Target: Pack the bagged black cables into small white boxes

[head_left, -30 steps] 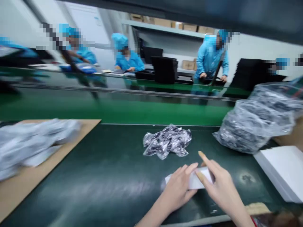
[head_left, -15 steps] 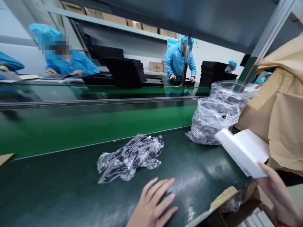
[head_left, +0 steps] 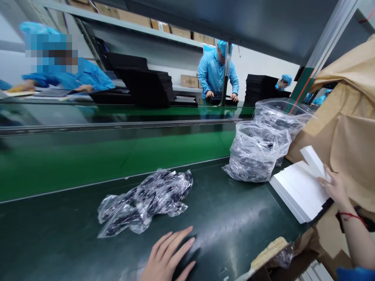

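My left hand [head_left: 170,255] hovers over or rests on the dark green bench [head_left: 222,218], fingers spread, holding nothing. Just beyond it lies a pile of small clear plastic bags [head_left: 149,199] with black items inside, perhaps cables. Over at the right, my right hand [head_left: 336,187] grips a slim white box [head_left: 315,160] between thumb and fingers. Under that box, a stack of flat white boxes [head_left: 295,191] sits at the bench's right end. Whether the held box touches the stack I cannot tell.
Large, full clear bags [head_left: 252,152] stand behind the stack. Brown paper [head_left: 351,140] drapes the right side. An open carton [head_left: 293,269] with white boxes sits below the bench edge. Across the green divider [head_left: 117,152], people in blue work beside black stacked trays [head_left: 149,84]. A metal shelf [head_left: 234,23] hangs overhead.
My right hand has moved up and away with a white box, now over the stack. My left hand remains open, lower in view. The camera view has shifted slightly.
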Available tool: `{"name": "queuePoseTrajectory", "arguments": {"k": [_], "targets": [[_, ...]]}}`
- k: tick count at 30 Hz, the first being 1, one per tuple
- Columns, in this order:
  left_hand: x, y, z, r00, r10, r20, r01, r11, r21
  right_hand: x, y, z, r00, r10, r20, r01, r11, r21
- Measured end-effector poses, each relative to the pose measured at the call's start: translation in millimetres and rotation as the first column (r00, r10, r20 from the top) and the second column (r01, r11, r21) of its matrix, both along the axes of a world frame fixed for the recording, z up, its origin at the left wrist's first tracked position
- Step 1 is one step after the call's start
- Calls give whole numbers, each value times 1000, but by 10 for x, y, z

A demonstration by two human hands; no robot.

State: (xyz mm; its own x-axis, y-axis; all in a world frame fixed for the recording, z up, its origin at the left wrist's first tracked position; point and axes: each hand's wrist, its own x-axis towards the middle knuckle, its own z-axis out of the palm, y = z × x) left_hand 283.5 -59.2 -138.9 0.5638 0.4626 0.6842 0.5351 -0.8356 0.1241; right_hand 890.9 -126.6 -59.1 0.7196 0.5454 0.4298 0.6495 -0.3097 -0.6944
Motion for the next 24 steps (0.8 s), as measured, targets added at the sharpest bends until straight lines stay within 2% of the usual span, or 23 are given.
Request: {"name": "queuePoseTrajectory", "arguments": {"k": [4, 9, 11, 13, 16, 17, 19, 22, 24], "targets": [[65, 7, -8, 1000, 0, -31, 1, 1000, 14, 386, -90, 14, 992, -120, 33, 124, 974, -189], [50, 32, 34, 995, -30, -94, 38, 996, 81, 511, -99, -32, 987, -148, 55, 158, 942, -298], [17, 42, 25, 995, -15, -103, 24, 996, 87, 462, -71, 7, 987, -146, 68, 160, 939, -304], [-20, 46, -5, 994, 7, -109, 2, 997, 79, 337, -18, 118, 984, -149, 101, 172, 943, -285], [-54, 38, 17, 990, 21, -141, -11, 997, 72, -36, 136, 439, 971, -125, 204, 164, 969, -186], [-53, 36, 71, 985, 21, -169, -10, 998, 63, -205, 213, 579, 965, -96, 245, 133, 981, -140], [-16, 51, 269, 976, -11, -215, 20, 999, 38, -581, 411, 881, 950, -4, 313, 23, 998, -56], [172, 195, 752, 967, -128, -221, 122, 992, -41, -1126, 809, 1288, 940, 133, 314, -141, 990, 1], [423, 411, 1133, 966, -185, -183, 176, 982, -64, -1414, 1097, 1463, 944, 202, 261, -195, 979, -51]]}}
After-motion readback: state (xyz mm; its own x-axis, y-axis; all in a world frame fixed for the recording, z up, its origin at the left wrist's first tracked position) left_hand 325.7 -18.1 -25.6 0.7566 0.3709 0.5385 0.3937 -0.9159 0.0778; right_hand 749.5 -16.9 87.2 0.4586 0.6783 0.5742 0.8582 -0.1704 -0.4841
